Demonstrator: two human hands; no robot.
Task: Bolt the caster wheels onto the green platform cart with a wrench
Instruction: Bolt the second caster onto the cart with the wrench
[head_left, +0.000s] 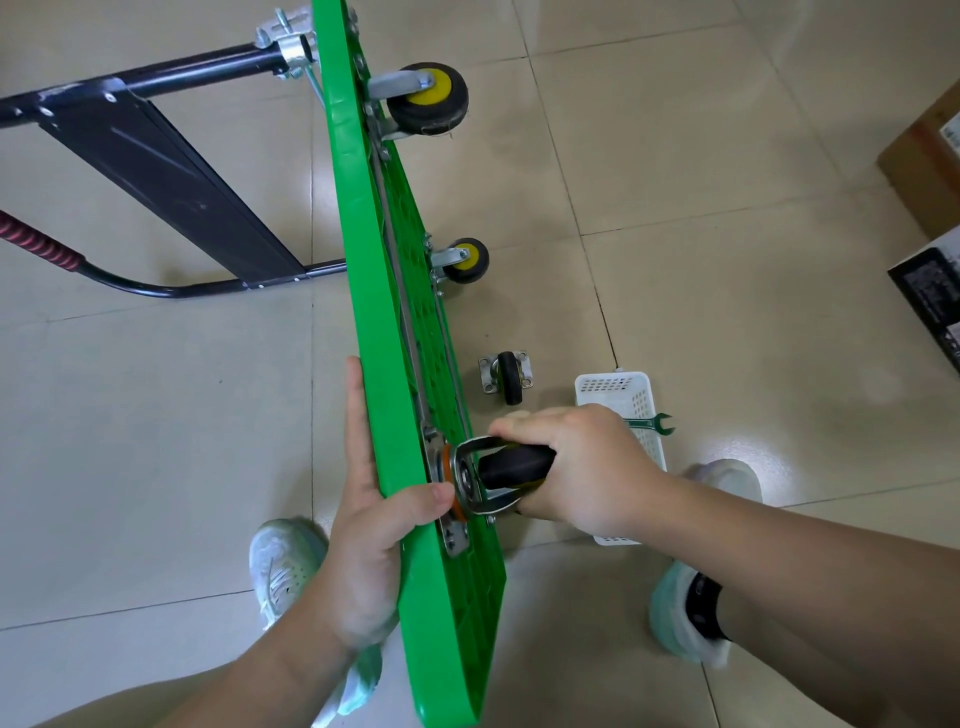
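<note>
From the head view, the green platform cart (374, 322) stands on its long edge on the tiled floor (675, 182), underside turned to the person's right. The left hand (363, 545) clamps the near rim, fingers laid flat along the deck face and thumb hooked over the edge. The right hand (576, 467) is wrapped round a caster wheel (514, 462), pressing its mounting plate (449, 499) against the underside near the close corner. Two mounted casters (428, 98) already sit further up, and a loose caster (506, 382) waits on the tiles just beside the cart. This looks like the seating step, and the trick is to square the plate so its holes meet the cart's holes. It should be flush and steady before either hand lets go, or the caster could slip. No bolts are visible here, so whether any are started is impossible to say. Just behind the right hand sits a white basket (636, 395), and the wrench (649, 423) pokes out over its rim, open end showing. Anything else inside is hidden by the hand.
</note>
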